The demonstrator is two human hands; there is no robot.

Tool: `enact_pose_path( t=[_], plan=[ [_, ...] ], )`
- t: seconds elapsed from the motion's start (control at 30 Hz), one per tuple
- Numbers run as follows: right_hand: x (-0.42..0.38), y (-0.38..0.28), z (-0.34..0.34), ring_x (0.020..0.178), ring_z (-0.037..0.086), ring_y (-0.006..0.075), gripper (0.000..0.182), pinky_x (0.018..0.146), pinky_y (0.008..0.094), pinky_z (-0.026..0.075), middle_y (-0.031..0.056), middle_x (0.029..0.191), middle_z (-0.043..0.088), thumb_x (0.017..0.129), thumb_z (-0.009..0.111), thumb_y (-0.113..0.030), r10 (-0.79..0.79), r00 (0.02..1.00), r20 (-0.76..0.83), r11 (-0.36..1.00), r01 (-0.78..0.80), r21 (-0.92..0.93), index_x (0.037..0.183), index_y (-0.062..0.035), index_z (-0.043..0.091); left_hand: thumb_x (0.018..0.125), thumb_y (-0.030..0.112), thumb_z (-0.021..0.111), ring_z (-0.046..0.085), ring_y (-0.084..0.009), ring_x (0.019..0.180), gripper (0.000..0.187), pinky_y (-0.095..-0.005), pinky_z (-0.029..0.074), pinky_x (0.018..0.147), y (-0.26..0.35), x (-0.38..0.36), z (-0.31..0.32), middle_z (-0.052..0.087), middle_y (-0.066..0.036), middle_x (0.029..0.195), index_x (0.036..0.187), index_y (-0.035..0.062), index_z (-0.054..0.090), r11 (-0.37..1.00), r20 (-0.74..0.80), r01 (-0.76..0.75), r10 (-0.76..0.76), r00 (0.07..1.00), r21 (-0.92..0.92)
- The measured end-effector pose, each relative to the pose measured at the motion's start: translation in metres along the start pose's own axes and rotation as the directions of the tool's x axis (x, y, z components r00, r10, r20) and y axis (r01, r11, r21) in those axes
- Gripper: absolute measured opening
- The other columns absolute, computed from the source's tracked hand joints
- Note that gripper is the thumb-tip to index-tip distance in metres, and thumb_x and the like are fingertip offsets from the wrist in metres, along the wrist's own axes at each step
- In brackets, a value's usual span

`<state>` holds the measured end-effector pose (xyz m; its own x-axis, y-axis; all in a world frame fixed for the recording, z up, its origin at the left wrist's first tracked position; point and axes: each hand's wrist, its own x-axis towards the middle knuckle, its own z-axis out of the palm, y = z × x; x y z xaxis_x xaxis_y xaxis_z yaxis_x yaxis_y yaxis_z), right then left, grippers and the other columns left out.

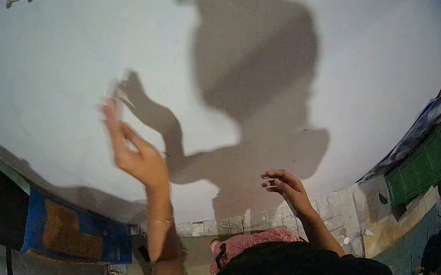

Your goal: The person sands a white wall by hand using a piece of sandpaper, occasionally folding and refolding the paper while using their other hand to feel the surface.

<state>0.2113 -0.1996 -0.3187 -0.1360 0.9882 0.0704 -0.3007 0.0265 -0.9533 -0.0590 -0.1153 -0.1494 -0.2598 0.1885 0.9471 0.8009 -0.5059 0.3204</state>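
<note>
My left hand is raised in front of a white wall, fingers stretched upward and slightly apart, their tips smeared by motion. A thin bracelet circles that wrist. Lower down and to the right, my right hand hangs in the air with loosely bent fingers, thumb and forefinger apart. No held object shows in either hand. A dark shadow of a head, a shoulder and a raised hand falls across the wall.
On the left stand a dark panel with a pale green frame and a blue board with a brown patch. A green panel is at the right. Pink patterned cloth shows below, near a tiled strip along the wall's base.
</note>
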Motion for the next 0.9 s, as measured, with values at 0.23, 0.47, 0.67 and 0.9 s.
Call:
enact_pose_path(
  t=[0.23, 0.47, 0.67, 0.9],
  plan=[
    [-0.016, 0.036, -0.008, 0.098, 0.061, 0.0209, 0.023, 0.088, 0.0355, 0.046, 0.0124, 0.108, 0.064, 0.093, 0.051, -0.014, 0.103, 0.993, -0.053, 0.987, -0.096, 0.131, 0.112, -0.0024, 0.058, 0.090, -0.002, 0.045, 0.039, -0.0302, 0.131, 0.044, -0.0448, 0.024, 0.112, 0.009, 0.115, 0.065, 0.047, -0.017, 0.137, 0.134, -0.0001, 0.044, 0.934, -0.236, -0.350, 0.325, 0.916, -0.071],
    [-0.016, 0.052, -0.016, 0.093, 0.063, 0.0222, 0.020, 0.086, 0.0351, 0.048, 0.0128, 0.103, 0.065, 0.092, 0.053, -0.011, 0.220, 0.969, -0.116, 0.967, -0.201, 0.155, 0.108, -0.0004, 0.059, 0.089, 0.030, 0.058, 0.030, -0.0312, 0.135, 0.070, -0.0480, 0.020, 0.113, 0.005, 0.104, 0.136, 0.031, -0.012, 0.148, 0.145, 0.0071, 0.022, 0.757, 0.247, -0.633, 0.652, 0.717, -0.163],
    [-0.012, 0.056, -0.027, 0.092, 0.063, 0.0206, 0.022, 0.083, 0.0318, 0.048, 0.0108, 0.103, 0.065, 0.092, 0.053, -0.014, 0.211, 0.955, -0.210, 0.973, -0.185, 0.134, 0.108, -0.0010, 0.059, 0.092, 0.049, 0.044, 0.019, -0.0286, 0.140, 0.076, -0.0448, 0.016, 0.114, -0.023, 0.157, 0.129, 0.019, -0.009, 0.153, 0.149, 0.0132, 0.009, 0.798, -0.052, -0.561, 0.584, 0.810, 0.220],
    [0.025, 0.052, -0.064, 0.100, 0.057, 0.0225, 0.029, 0.090, 0.0371, 0.043, 0.0078, 0.115, 0.059, 0.088, 0.058, -0.017, 0.067, 0.866, -0.495, 0.994, -0.016, 0.106, 0.115, -0.0061, 0.055, 0.094, 0.037, 0.045, 0.022, -0.0256, 0.140, 0.060, -0.0462, 0.016, 0.113, -0.048, 0.169, 0.105, 0.026, -0.008, 0.151, 0.144, 0.0066, 0.029, 0.890, -0.058, -0.442, 0.450, 0.891, 0.112]
  ],
)
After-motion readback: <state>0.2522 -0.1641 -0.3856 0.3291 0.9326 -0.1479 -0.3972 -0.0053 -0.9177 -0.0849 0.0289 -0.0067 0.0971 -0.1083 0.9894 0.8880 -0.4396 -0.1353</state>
